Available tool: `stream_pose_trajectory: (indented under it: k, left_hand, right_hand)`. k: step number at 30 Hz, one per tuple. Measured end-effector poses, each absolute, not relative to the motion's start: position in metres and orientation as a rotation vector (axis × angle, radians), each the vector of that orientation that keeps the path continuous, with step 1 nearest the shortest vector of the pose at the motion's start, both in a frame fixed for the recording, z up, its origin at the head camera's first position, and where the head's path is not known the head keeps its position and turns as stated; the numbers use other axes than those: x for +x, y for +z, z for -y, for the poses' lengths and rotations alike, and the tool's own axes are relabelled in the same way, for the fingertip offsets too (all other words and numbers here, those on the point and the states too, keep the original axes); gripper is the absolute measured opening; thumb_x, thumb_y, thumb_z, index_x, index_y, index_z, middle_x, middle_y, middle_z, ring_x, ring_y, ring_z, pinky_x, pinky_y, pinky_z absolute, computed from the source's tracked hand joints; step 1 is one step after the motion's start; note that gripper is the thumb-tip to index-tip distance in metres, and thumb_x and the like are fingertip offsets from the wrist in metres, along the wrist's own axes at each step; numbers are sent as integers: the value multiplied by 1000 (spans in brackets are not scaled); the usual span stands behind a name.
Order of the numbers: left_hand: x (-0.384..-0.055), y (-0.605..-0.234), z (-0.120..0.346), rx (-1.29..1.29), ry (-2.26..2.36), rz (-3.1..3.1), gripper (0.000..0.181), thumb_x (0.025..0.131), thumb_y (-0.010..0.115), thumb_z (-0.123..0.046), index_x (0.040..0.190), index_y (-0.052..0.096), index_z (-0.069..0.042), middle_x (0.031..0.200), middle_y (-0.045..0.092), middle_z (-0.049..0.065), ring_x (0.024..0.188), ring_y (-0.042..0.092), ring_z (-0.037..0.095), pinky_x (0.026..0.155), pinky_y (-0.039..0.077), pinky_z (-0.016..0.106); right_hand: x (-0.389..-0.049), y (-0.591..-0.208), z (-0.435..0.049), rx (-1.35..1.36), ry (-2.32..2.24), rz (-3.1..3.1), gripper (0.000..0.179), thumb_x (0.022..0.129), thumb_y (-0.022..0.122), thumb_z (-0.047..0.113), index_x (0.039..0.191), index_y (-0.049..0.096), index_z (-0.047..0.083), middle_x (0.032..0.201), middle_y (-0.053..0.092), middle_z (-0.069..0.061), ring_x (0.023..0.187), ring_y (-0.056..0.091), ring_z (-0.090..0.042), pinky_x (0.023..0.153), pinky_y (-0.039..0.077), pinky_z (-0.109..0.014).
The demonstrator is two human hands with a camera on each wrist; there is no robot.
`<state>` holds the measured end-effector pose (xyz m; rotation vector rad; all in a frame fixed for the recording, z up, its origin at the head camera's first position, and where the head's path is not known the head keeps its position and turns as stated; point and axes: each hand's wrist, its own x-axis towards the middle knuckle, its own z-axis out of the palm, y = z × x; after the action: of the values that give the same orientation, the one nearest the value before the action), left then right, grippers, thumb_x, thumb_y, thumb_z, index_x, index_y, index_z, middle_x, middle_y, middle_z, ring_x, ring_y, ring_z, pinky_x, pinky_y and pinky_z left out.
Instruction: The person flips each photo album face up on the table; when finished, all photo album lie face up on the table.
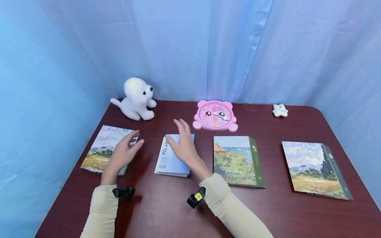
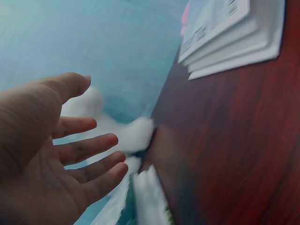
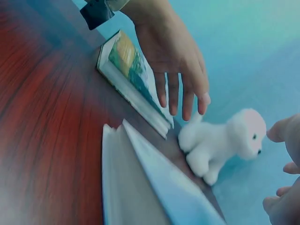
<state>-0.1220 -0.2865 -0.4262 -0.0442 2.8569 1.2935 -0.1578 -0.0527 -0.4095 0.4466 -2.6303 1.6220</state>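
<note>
My left hand [image 1: 125, 152] hovers over the right side of a photo album [image 1: 98, 148] with a painted landscape cover, fingers apart and holding nothing. Above a light blue album [image 1: 175, 158] marked with "POLAR" lettering is my right hand [image 1: 184, 145], its fingers spread and its grasp empty. The left wrist view shows the left palm [image 2: 42, 154] with fingers loosely extended, well away from the blue album's page edges [image 2: 234, 51]. In the right wrist view the blue album's cover [image 3: 164, 183] stands slightly raised from its pages, and the right fingers [image 3: 286, 136] show at the edge.
A white plush dog [image 1: 137, 99] sits at the back left. A pink bear-shaped clock [image 1: 215, 115] lies behind the albums, and a small white bear figure [image 1: 280, 110] is at the back right. Two more photo albums [image 1: 235, 162] lie to the right on the dark red table [image 1: 160, 211].
</note>
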Motion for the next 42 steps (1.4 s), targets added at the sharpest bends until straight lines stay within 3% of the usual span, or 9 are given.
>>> stream_pose_trajectory:
  k: [10,16,23,27,31,37,42]
  left_hand:
    - [-126,-447,249,96,1252,-2824,56,96,58,-29,143,42,-4,135,50,21,118,55,35,97,47,47]
    - [-128,-450,234,116,1186,-2842,55,94,62,-26,142,45,-6,131,51,18,112,57,32,94,49,45]
    - [-130,-451,226,122,1167,-2815,56,92,64,-23,142,45,-6,129,52,19,111,58,30,94,49,44]
    - [-130,-451,222,137,1144,-2793,56,93,62,-22,144,43,-5,131,50,19,111,59,29,94,49,44]
    - [-129,-450,220,127,1117,-2811,55,93,61,-20,143,44,-4,132,49,20,110,59,29,94,49,45]
    - [-128,-450,219,107,1148,-2806,53,93,61,-17,142,45,-4,132,49,20,112,60,31,94,49,46]
    - [-128,-451,217,80,1191,-2782,52,94,60,-16,142,45,-5,133,48,20,114,60,33,94,49,46]
  right_hand:
    - [-142,-438,20,191,1626,2634,76,93,59,31,153,16,12,158,14,-11,146,17,-25,116,23,-48]
    - [-132,-449,12,149,1699,2690,79,94,56,33,154,10,7,157,15,-17,145,21,-30,115,24,-49]
    - [-125,-455,10,96,1774,2754,73,96,54,30,153,16,7,154,27,-17,140,32,-30,112,29,-48]
    - [-125,-458,8,115,1818,2757,62,100,46,27,153,21,9,155,28,-15,142,28,-30,114,27,-49]
    - [-126,-461,5,135,1856,2738,54,102,39,22,153,24,13,154,31,-12,139,33,-32,112,29,-50]
    - [-126,-463,0,95,1983,2702,52,102,39,20,152,26,26,155,30,-6,140,33,-29,112,30,-48]
    - [-126,-464,-1,84,2051,2675,52,102,40,19,152,27,28,156,28,-5,141,32,-29,113,29,-47]
